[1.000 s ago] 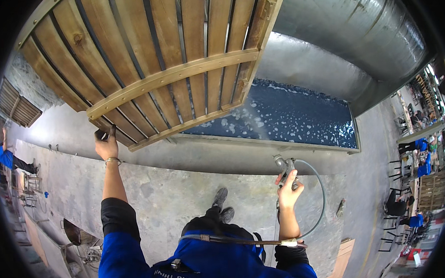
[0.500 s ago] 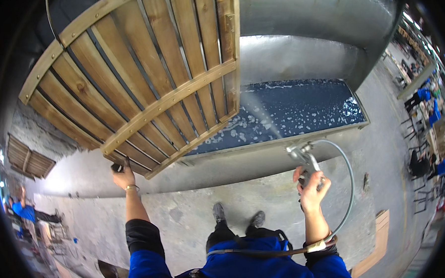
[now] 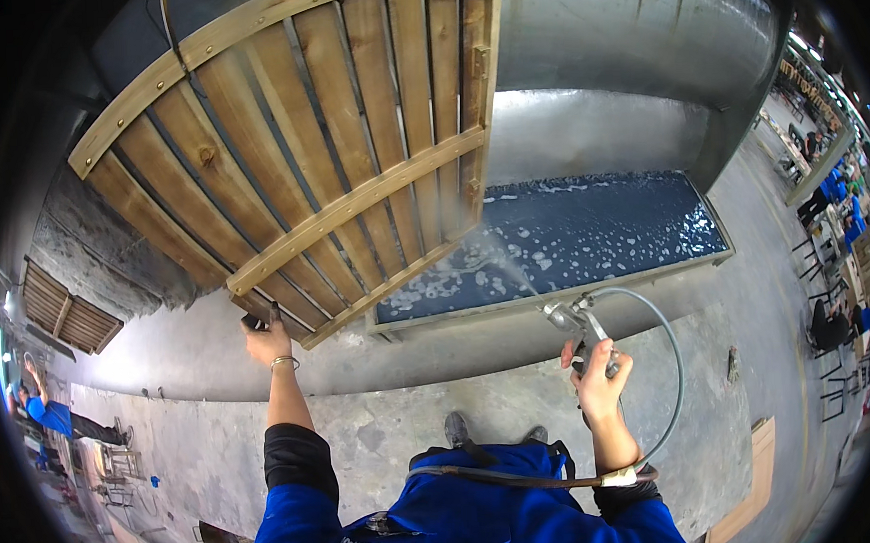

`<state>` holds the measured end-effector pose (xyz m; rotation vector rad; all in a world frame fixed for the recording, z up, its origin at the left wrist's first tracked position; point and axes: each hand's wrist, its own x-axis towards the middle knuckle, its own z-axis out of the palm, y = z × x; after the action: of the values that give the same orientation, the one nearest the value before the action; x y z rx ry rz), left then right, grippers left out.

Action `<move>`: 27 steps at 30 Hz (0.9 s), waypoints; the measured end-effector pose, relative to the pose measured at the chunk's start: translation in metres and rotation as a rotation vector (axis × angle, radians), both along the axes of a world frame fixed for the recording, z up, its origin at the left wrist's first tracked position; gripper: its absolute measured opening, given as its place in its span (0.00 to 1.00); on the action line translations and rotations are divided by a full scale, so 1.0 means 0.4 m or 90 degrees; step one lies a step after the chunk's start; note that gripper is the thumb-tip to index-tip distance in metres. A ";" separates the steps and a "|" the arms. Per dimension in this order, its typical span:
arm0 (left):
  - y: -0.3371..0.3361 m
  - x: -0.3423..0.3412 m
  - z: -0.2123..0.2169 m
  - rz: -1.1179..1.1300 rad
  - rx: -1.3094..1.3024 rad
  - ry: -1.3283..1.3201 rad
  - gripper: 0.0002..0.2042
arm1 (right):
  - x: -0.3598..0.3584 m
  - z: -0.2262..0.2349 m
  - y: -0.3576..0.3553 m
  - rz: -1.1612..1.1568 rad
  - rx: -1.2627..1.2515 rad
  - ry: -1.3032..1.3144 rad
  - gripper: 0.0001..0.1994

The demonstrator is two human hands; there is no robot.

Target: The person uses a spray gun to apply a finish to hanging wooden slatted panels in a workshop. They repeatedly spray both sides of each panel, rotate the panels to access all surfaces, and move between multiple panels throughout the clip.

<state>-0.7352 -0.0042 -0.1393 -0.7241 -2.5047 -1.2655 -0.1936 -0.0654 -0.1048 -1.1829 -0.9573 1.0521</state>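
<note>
L hand (image 3: 265,339) clenched on lower corner of slatted wood panel (image 3: 323,150), hanging far left. R hand (image 3: 597,373) grasping spray gun (image 3: 575,324), mist toward panel's right edge, over water trough (image 3: 569,236).

Open air between spray gun (image 3: 578,325) and hanging slatted wooden panel (image 3: 323,150), water trough (image 3: 560,237) below

A long trough of foamy blue water (image 3: 589,236) is set against a curved metal wall (image 3: 638,39). Left of the trough, stacked slatted panels (image 3: 63,312) and a person in blue (image 3: 53,416) are seen; right of it, chairs (image 3: 831,327).
</note>
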 end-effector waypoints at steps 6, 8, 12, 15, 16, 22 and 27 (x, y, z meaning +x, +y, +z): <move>0.018 -0.025 -0.016 -0.004 0.015 0.014 0.27 | -0.082 -0.065 0.023 0.045 -0.033 -0.074 0.30; 0.021 -0.028 -0.016 -0.008 0.025 0.005 0.27 | -0.099 -0.087 0.030 0.073 -0.007 -0.151 0.30; 0.018 -0.028 -0.013 -0.014 0.032 0.005 0.27 | -0.105 -0.060 0.014 0.092 -0.051 -0.147 0.29; 0.017 -0.026 -0.012 -0.006 0.012 0.024 0.28 | -0.089 0.010 -0.010 0.154 0.015 -0.073 0.30; 0.017 -0.027 -0.014 -0.005 0.015 0.008 0.28 | -0.093 0.028 -0.013 0.165 0.041 -0.042 0.30; 0.002 -0.049 -0.048 -0.076 0.063 -0.035 0.24 | -0.131 0.033 0.018 0.209 0.118 -0.187 0.29; -0.041 -0.129 -0.095 -0.260 0.171 -0.190 0.21 | -0.161 0.014 0.029 0.238 0.056 -0.326 0.28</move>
<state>-0.7866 -0.0205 -0.1773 -1.0851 -2.4036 -1.9349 -0.2578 -0.0538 -0.0991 -1.2539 -1.6570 0.9972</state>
